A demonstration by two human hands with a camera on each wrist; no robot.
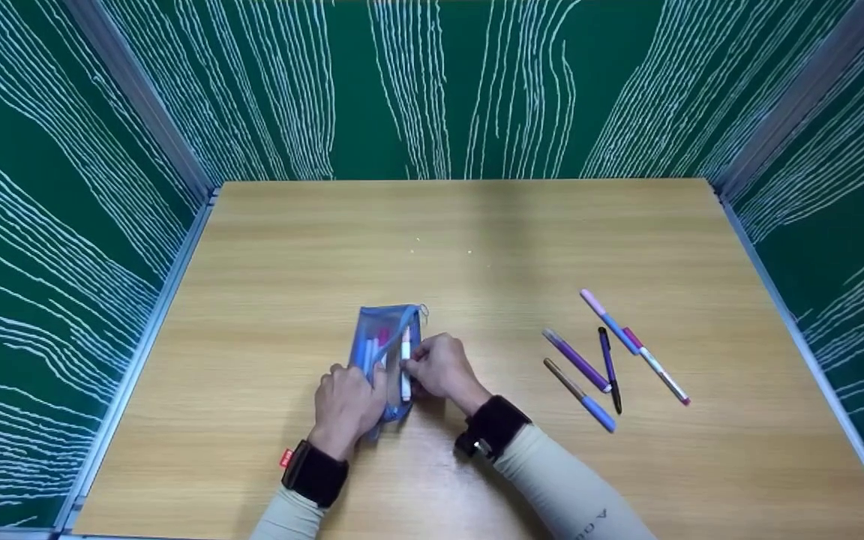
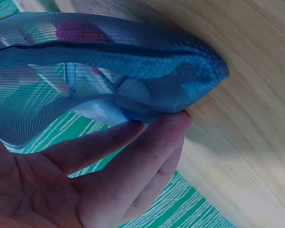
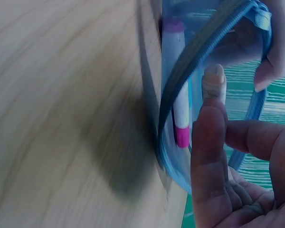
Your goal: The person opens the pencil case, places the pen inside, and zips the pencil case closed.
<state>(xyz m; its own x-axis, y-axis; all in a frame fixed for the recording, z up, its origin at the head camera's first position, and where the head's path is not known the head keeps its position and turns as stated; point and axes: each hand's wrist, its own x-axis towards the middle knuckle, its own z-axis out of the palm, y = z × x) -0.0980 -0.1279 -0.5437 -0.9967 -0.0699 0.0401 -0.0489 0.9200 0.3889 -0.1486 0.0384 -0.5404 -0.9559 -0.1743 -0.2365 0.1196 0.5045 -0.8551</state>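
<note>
A blue mesh pencil case (image 1: 364, 319) lies on the table with its zipper open and several pens inside. My left hand (image 1: 349, 405) grips its left side, and in the left wrist view the fingers (image 2: 147, 156) press against the mesh. My right hand (image 1: 443, 367) is at the opening, pinching a white marker (image 1: 406, 375) between thumb and index finger. The right wrist view shows a pale end of that marker (image 3: 213, 83) beyond the fingertips, within the zipper's loop. A white pen with pink ends (image 3: 181, 111) sits inside the case beside it.
To the right on the wooden table (image 1: 312, 247) lie a purple pen (image 1: 576, 360), a gold-and-blue pen (image 1: 580, 395), a dark slim pen (image 1: 610, 367), a pink-and-blue pen (image 1: 610, 322) and a white pen with a pink cap (image 1: 661, 371). Green line-patterned panels (image 1: 462, 90) surround the table.
</note>
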